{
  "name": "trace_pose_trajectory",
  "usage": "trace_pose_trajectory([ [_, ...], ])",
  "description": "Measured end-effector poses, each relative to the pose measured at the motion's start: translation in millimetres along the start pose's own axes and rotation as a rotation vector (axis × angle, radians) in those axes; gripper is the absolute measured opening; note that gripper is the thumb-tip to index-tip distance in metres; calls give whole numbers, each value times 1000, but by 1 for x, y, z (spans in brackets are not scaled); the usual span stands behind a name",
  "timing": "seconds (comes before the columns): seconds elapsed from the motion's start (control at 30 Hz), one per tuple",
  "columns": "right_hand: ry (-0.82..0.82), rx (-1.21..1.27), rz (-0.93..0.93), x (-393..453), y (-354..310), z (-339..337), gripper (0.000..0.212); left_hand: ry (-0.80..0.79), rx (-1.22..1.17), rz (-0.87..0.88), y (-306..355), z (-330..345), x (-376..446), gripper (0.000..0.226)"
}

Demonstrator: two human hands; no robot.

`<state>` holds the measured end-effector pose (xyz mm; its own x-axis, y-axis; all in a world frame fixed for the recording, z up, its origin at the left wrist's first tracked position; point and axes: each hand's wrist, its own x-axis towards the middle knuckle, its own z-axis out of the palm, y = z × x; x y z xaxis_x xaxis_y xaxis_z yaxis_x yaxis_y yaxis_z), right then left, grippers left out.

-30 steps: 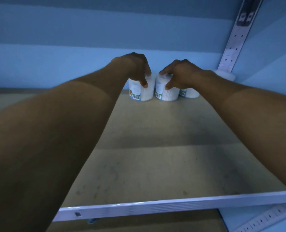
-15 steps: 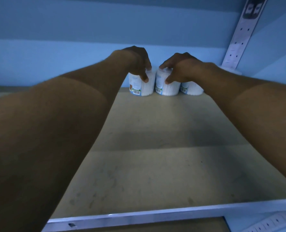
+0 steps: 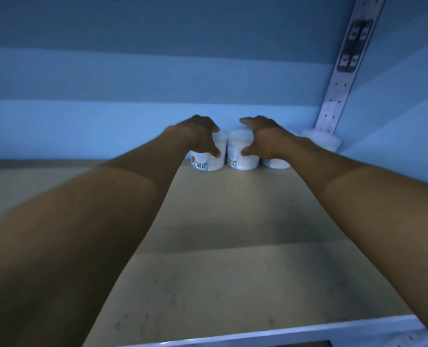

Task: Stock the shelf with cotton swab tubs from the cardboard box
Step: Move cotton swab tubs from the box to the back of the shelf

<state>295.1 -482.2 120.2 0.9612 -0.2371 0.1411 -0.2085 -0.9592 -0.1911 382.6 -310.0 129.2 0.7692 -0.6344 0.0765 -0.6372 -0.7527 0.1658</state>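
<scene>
- left hand (image 3: 201, 136): half a second ago fingers were wrapped over the top of the leftmost tub (image 3: 209, 157); now thumb and fingers have spread, grip loosening, though the thumb tip still looks to touch the tub wall; I read it as released, not grasping
- right hand (image 3: 261, 139): same change; it was clamped on the second tub (image 3: 241, 156), now fingers are splayed open above and beside it; contact is hard to tell
- meaning: both tubs appear set down at the back of the shelf (image 3: 233, 271), against the rear wall; placement step looks done; likely next is pulling back for more stock; cardboard box not in view
- tub count, left to right: four visible; leftmost, second, a third tub (image 3: 274, 164) mostly hidden behind the right wrist, a fourth tub (image 3: 319, 141) in the back right corner by the perforated upright (image 3: 338, 91); first three stand touching or nearly so, the fourth is a little apart
- hands: two; shelf boards: one; most of its surface is unstocked, so the task seems early
</scene>
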Motion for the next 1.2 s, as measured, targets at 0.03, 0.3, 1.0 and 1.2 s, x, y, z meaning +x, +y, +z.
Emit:
trace_pose_trajectory([
  [0.03,-10,1,6,-3,0,-3,96,-16,20,-10,1,-1,-2,83],
  [0.3,-92,8,-17,-54,-18,-25,85,-52,22,-22,11,-21,-53,77],
  [1.0,-116,139,-145,-220,-121,-33,82,-53,92,-66,-25,-54,-283,74],
  [1.2,-135,162,-238,-262,-155,-20,81,-77,77,-133,-51,-37,-351,73],
])
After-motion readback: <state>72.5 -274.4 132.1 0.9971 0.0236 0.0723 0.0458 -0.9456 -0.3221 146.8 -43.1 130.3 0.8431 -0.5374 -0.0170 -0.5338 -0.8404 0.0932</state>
